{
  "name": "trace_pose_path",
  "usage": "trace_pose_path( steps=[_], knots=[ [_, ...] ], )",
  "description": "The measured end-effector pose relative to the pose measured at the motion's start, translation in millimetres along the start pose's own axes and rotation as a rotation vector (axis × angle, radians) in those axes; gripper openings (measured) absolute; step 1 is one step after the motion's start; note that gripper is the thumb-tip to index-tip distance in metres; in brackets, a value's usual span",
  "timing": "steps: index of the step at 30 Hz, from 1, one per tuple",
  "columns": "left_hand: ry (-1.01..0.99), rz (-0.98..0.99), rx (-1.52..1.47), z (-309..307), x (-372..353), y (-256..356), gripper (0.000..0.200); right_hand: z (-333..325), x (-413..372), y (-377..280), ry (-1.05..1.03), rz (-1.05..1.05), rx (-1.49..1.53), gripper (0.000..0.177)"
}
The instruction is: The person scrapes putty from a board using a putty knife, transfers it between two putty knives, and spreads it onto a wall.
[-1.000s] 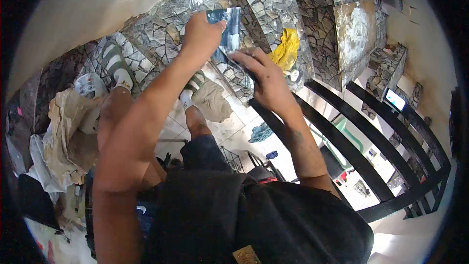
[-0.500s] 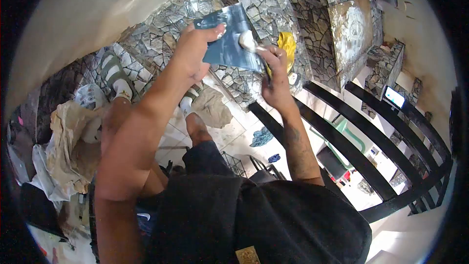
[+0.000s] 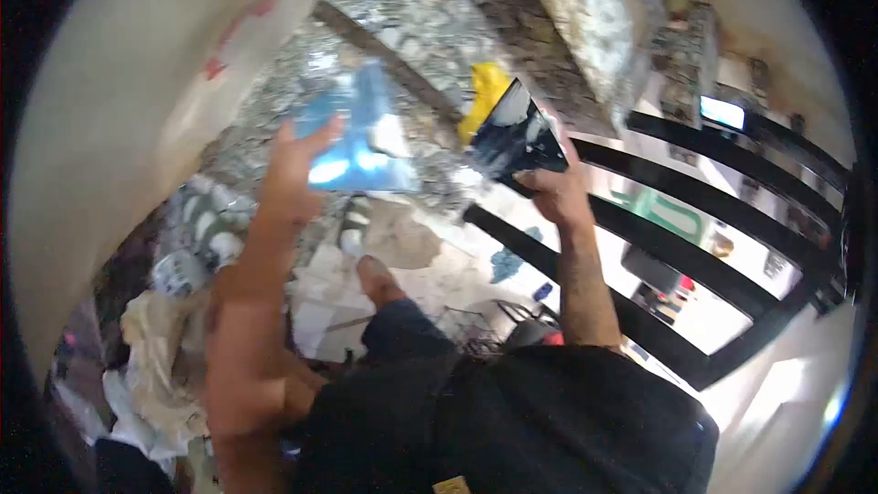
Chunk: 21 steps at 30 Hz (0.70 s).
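Observation:
My left hand (image 3: 297, 169) is closed on a flat blue-grey plate (image 3: 343, 110), thumb over its top face. The plate is shiny and blurred by motion. A lump of white putty (image 3: 389, 135) sits near its right side. To the right, my right hand (image 3: 560, 192) grips a putty knife (image 3: 519, 139) with a wide dark blade smeared white. The blade points up and is apart from the plate. Its handle is mostly hidden in my fingers. Just behind the blade is a crumpled yellow thing (image 3: 485, 96), perhaps a bag or cloth.
Black railing bars (image 3: 713, 221) run along my right, with a lit phone (image 3: 722, 112) by them. Beyond the bars stands a green plastic chair (image 3: 672, 218). Stone-patterned steps (image 3: 402, 0) rise ahead. A pale wall (image 3: 137, 119) curves at left, above crumpled brown paper (image 3: 151, 334).
My right hand has drawn away from the plate to the right, turning the knife so its broad blade shows. The plate has moved left and lower in view. The camera has shifted too.

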<state>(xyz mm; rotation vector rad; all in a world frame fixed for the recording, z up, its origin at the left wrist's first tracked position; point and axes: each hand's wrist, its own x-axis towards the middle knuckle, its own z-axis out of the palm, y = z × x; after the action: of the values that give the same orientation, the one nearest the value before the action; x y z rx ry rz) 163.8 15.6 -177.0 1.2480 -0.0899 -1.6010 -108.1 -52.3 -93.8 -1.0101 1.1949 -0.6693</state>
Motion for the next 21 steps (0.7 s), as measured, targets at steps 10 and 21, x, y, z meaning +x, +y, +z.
trace_pose_path(
  steps=[10,21],
  knots=[
    [0.156,0.150,0.241,6.5,0.4,-21.4,0.016,89.4,20.8,37.9,-0.511,-0.413,-1.024,0.071],
    [0.121,0.407,1.552,-55.3,-28.5,37.9,0.021,66.3,8.8,102.2,-0.926,-0.115,-0.321,0.056]
  ],
)
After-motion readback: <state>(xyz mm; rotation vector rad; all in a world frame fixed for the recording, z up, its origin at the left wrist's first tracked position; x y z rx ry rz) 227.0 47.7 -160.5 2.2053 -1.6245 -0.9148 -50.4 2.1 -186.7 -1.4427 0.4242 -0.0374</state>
